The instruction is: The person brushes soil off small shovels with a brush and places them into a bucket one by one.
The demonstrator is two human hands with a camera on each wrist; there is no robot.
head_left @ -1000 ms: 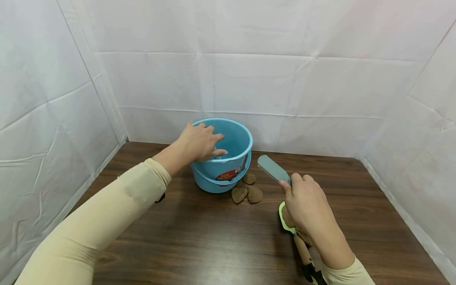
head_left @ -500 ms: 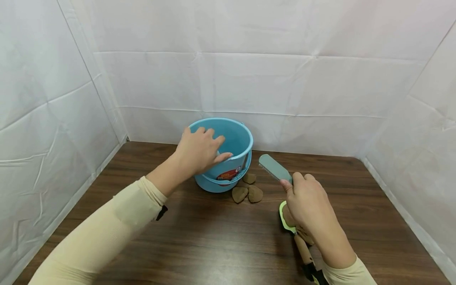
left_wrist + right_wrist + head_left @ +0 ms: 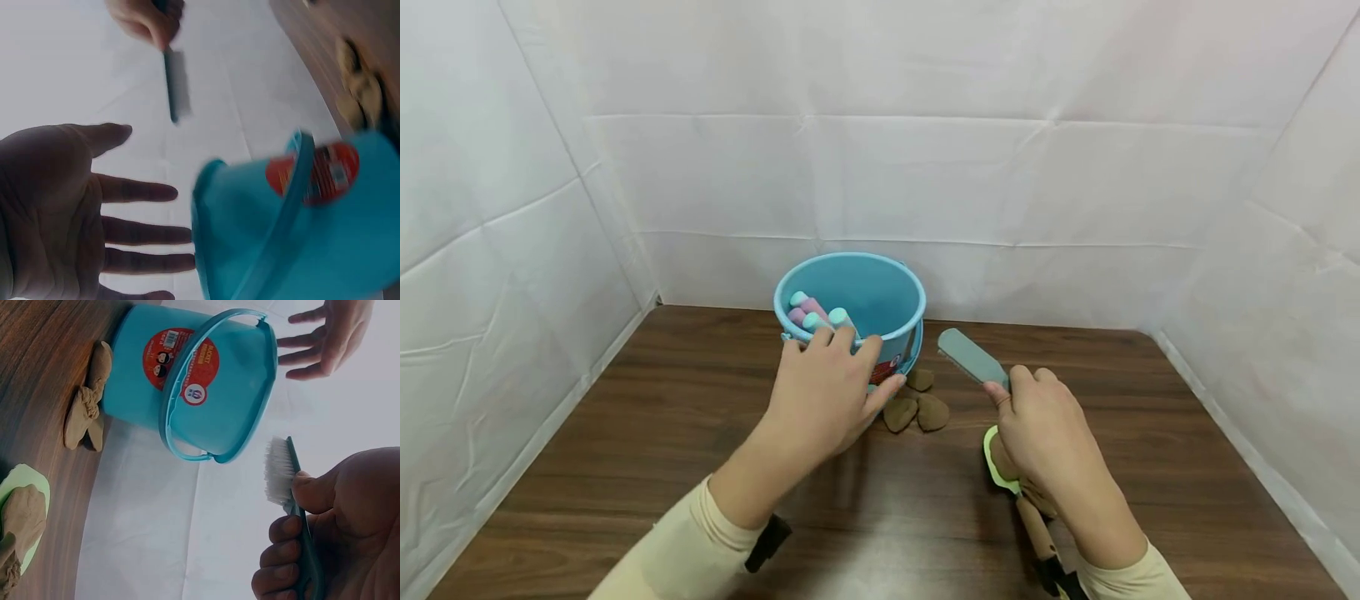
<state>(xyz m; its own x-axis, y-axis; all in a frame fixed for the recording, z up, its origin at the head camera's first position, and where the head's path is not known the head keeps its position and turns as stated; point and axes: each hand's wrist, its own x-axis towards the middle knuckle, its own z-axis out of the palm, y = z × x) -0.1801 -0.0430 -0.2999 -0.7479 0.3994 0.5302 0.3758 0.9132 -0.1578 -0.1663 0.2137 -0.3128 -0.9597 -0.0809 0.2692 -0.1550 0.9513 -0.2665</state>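
A light blue bucket [image 3: 850, 257] stands near the back wall, its handle hanging down against the red label [image 3: 181, 365]. Several pale blue and purple cylinders [image 3: 811, 307] show inside, at its left. My left hand [image 3: 815, 400] is held out with spread fingers and nothing in the palm; in the left wrist view its fingertips come right up to the rim. Off to the right, my right hand [image 3: 1047, 433] grips a scrub brush [image 3: 972, 357] by the handle, thumb along its back. White bristles [image 3: 278, 472] show in the right wrist view, held clear of the table.
Brown knotted cloth pieces [image 3: 932, 412] lie at the bucket's front right. Below my right hand is a green hand trowel [image 3: 991, 446] with a wooden handle [image 3: 1036, 529], another brown piece [image 3: 1002, 460] in its scoop. White sheets [image 3: 925, 175] wall the dark wooden table [image 3: 715, 442].
My left hand has drawn back from over the bucket's opening to in front of its near rim, uncovering the cylinders inside. My right hand keeps its grip on the brush in nearly the same place.
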